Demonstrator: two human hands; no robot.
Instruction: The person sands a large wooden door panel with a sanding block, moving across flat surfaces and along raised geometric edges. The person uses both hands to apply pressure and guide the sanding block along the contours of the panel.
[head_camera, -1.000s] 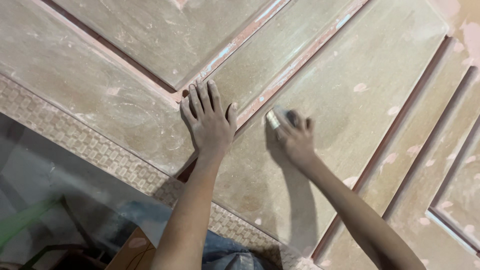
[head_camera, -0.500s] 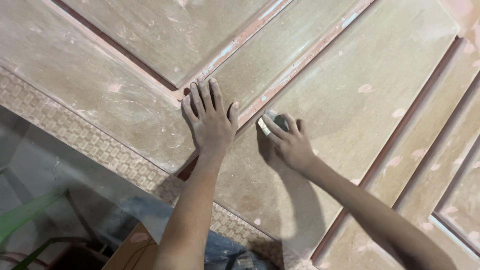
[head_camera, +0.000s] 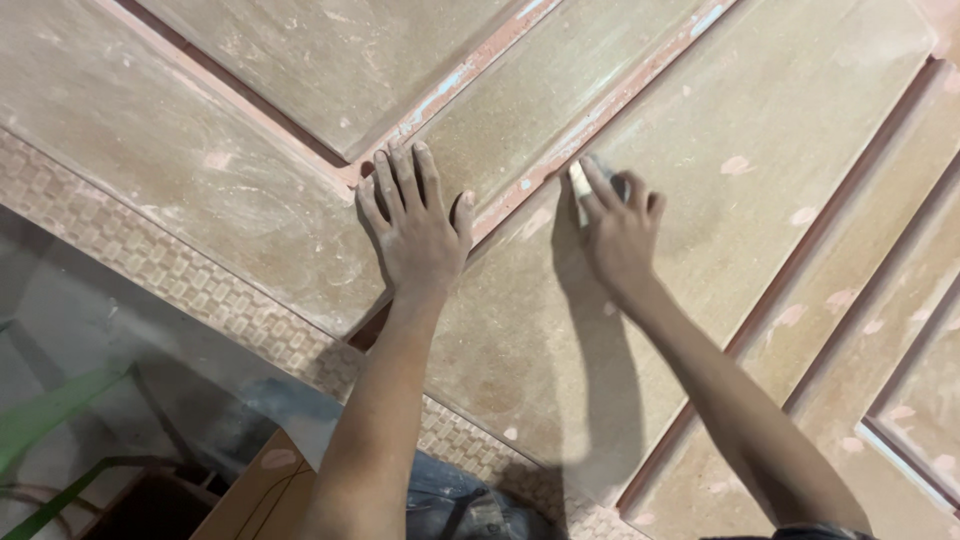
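A dusty brown wooden door (head_camera: 760, 110) with raised panels and grooves lies flat under me. My left hand (head_camera: 415, 225) rests flat on it, fingers spread, near a groove corner. My right hand (head_camera: 620, 225) presses a small pale folded piece of sandpaper (head_camera: 579, 183) against the door surface, right beside a raised moulding strip (head_camera: 590, 125). Pale filler patches dot the wood.
The door's near edge carries a woven-pattern carved band (head_camera: 190, 285). Below that edge lie a grey floor (head_camera: 90, 340), green rods (head_camera: 60, 400) and a wooden board (head_camera: 265, 490). More grooved panels (head_camera: 900, 380) extend to the right.
My right hand with the sandpaper has slid along the panel, first toward the left hand, then up toward the moulding. The left hand has stayed planted.
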